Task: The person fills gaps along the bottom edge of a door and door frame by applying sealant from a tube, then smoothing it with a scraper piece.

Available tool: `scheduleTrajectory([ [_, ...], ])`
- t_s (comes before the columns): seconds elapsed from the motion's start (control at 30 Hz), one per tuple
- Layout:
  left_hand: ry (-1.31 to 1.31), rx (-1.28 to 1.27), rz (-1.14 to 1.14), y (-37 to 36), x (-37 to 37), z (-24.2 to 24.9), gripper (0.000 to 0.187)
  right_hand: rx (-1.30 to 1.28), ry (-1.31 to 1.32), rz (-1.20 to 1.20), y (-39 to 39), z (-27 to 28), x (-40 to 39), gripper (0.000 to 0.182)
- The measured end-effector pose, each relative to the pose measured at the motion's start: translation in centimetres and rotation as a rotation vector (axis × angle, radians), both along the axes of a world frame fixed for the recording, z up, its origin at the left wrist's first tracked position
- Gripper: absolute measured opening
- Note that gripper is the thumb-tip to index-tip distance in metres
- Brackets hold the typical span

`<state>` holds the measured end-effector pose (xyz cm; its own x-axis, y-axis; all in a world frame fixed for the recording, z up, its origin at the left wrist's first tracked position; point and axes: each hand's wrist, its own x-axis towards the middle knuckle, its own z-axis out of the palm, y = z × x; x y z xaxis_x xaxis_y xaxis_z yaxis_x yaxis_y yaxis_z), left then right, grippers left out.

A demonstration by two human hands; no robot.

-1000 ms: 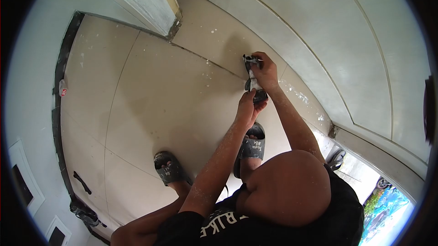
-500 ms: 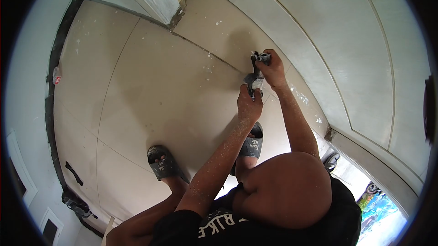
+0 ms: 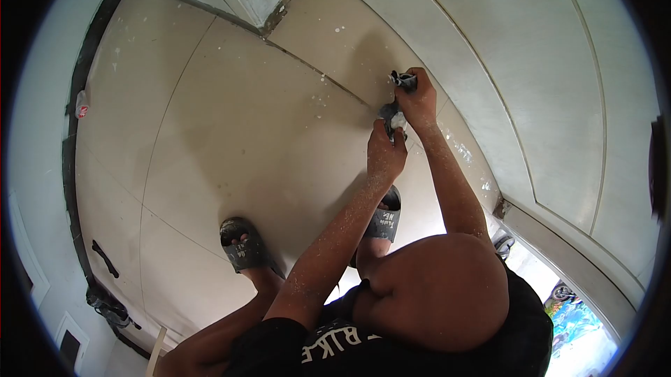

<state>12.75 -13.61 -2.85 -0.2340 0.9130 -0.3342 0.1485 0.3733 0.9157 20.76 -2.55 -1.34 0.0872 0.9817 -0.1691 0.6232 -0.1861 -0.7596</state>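
Past the bent knee (image 3: 444,296): left hand (image 3: 386,152), thumb and fingers pinching the near end of a crumpled dark strip (image 3: 388,111).
White clump (image 3: 398,120): by left fingertips; could fall if pinched loosely.
Right hand (image 3: 418,102): curled around the far end, fingertips partly hidden.
Dark strip: bunched between both hands; could tear if tugged hard.
Door (image 3: 510,83): close by right hand; could knock knuckles after a jerk.

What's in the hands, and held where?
A crumpled black-and-white strip, material unclear: the right hand grips its far end, the left hand its near end.
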Motion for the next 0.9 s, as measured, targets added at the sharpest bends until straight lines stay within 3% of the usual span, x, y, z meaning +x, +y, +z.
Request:
scheduleTrajectory([
  [0.23,0.077,0.007,-0.034,2.0,-0.3,-0.9,0.035,0.2,-0.326,0.109,1.1,-1.3,-0.7,0.031],
  [0.43,0.064,-0.038,-0.17,-0.5,-1.1,-1.7,0.039,0.305,-0.373,0.342,-1.6,-2.3,0.0,0.03],
  [0.53,-0.12,-0.151,-0.091,-1.2,-0.9,-0.3,0.045,0.298,-0.431,0.274,0.4,-1.7,-0.6,0.03],
  [0.63,-0.102,-0.105,-0.071,-2.3,-1.4,-0.2,0.048,0.321,-0.427,0.253,1.2,-1.9,-0.2,0.031],
  [0.73,-0.123,-0.159,-0.099,-3.3,-3.7,0.9,0.047,0.261,-0.439,0.396,-1.6,-2.1,-0.2,0.034],
  [0.9,-0.02,-0.192,-0.129,-3.5,-6.6,1.3,0.045,0.285,-0.485,0.304,0.9,-2.4,0.2,0.034],
])
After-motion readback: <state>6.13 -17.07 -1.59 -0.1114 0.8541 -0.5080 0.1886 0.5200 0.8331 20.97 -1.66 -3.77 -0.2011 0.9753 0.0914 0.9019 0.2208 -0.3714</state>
